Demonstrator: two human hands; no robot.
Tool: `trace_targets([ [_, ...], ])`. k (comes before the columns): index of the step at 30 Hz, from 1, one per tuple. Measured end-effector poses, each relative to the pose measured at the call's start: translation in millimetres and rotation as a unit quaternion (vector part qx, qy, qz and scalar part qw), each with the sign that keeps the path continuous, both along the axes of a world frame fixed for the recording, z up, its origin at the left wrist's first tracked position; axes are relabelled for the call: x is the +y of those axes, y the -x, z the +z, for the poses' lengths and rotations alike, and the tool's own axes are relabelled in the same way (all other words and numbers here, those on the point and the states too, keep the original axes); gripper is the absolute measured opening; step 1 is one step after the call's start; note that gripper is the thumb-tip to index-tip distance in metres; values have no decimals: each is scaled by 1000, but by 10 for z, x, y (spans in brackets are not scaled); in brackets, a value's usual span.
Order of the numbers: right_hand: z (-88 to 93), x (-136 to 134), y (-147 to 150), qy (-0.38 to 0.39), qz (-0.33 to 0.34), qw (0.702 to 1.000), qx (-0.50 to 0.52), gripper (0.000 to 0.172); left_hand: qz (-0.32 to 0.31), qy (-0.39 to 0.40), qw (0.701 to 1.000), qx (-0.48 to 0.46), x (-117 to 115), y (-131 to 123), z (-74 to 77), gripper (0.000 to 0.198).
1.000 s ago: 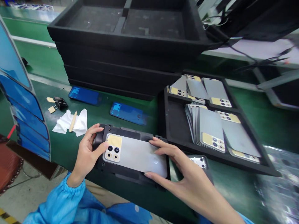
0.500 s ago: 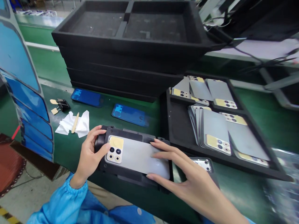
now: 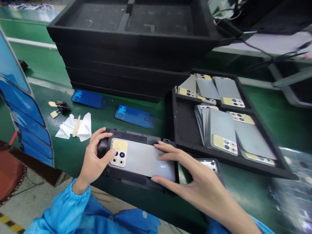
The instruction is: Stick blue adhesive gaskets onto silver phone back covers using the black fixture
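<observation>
A grey phone back cover (image 3: 143, 159) with a yellow film patch and a camera block lies face up in a black fixture (image 3: 136, 134) at the table's front edge. Wrapped round the fixture's left end is my left hand (image 3: 94, 159), its thumb pressing beside the camera block. My right hand (image 3: 187, 172) spans the cover's right part, the thumb at the near edge and fingertips at the far edge and on top. Another camera plate (image 3: 210, 164) shows partly behind my right hand.
A stack of black trays (image 3: 131, 52) stands at the back. To the right, a black tray (image 3: 185, 130) holds several grey covers (image 3: 223, 126). Blue sheets (image 3: 133, 116) and a white cloth (image 3: 65, 127) with a wooden stick (image 3: 76, 126) lie beyond the fixture, near a binder clip (image 3: 62, 107).
The view has shifted slightly, so the surroundings sit a little further left and higher. Both hands keep nearly the same hold on the cover and fixture.
</observation>
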State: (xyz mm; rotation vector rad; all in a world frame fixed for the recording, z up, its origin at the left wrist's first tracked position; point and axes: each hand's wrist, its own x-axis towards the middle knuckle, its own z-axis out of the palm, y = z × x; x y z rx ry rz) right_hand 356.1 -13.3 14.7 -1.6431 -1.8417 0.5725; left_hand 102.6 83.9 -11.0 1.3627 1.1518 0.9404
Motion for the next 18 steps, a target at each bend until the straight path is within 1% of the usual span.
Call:
trace_targets([
  [5, 18, 2, -10, 15, 2, 1000, -15, 24, -17, 8, 1000, -9, 0, 19, -8, 31],
  [11, -16, -1, 5, 13, 2, 1000, -15, 27, -35, 0, 999, 4, 33, 38, -5, 28],
  [15, -16, 3, -9, 29, 24, 999, -11, 32, -40, 2, 999, 8, 53, 53, -7, 26],
  [18, -35, -5, -35, 35, 49, 998, -17, 40, -42, 0, 999, 13, 57, 56, -13, 24],
])
